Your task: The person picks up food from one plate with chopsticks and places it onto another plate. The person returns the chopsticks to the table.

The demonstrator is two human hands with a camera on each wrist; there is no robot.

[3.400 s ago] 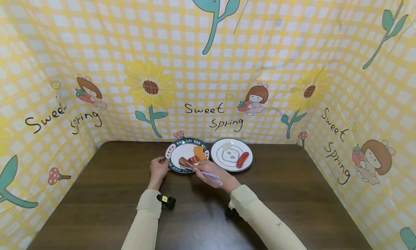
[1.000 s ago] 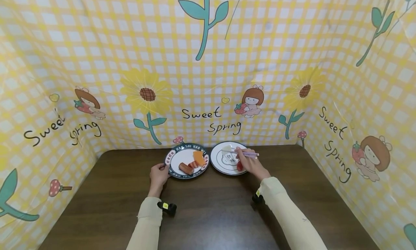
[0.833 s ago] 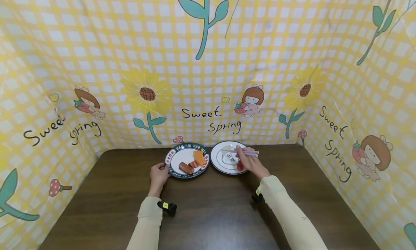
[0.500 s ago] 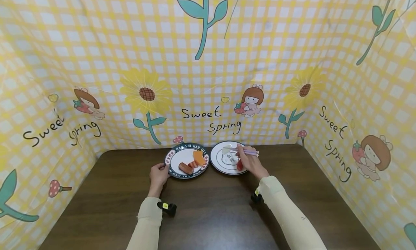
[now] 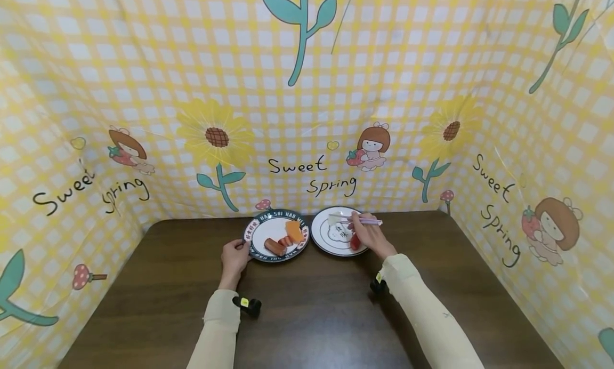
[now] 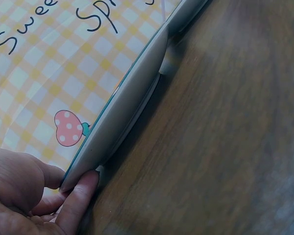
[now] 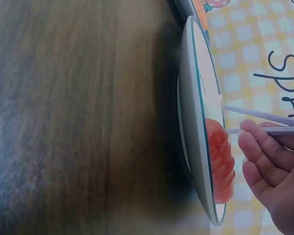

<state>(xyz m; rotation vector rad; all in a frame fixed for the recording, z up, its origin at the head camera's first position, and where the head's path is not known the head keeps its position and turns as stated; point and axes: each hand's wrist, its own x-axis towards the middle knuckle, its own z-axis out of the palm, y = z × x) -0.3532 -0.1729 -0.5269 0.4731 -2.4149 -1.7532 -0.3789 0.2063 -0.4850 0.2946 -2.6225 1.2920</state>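
Biggest thing by far is the yellow checked cloth (image 5: pixel 297 113) with sunflowers and "Sweet Spring" on it, wrapping round from 9 through 12 to 3 o'clock. Inside that is the dark wood bench (image 5: pixel 307 315). Two cream sleeves (image 5: pixel 218 326) reach in from around 7 and 5.

Two plates sit at the far edge: the dark-rimmed plate (image 5: pixel 263 231) just left of 12, the white plate (image 5: pixel 331 246) just right of it. They're right beside each other, can't tell if the rims touch.

Hands: the left hand (image 5: pixel 234 258) pinches the dark-rimmed plate's edge between 8 and 9. The right hand (image 5: pixel 370 235) has its fingers curled round pale purple chopsticks (image 5: pixel 369 221), over the white plate's 3 o'clock side.

Food: a scored red sausage (image 7: pixel 219 161) at 4 on the white plate, partly covered by that hand in the head view. Orange piece (image 5: pixel 294 231) near 3 on the other plate, brown piece (image 5: pixel 275 247) at 6, smaller reddish striped piece (image 5: pixel 286 241) between them. Pale piece (image 5: pixel 334 219) around 11 on the white plate, chopstick tips right at it; can't tell if they're gripping it.
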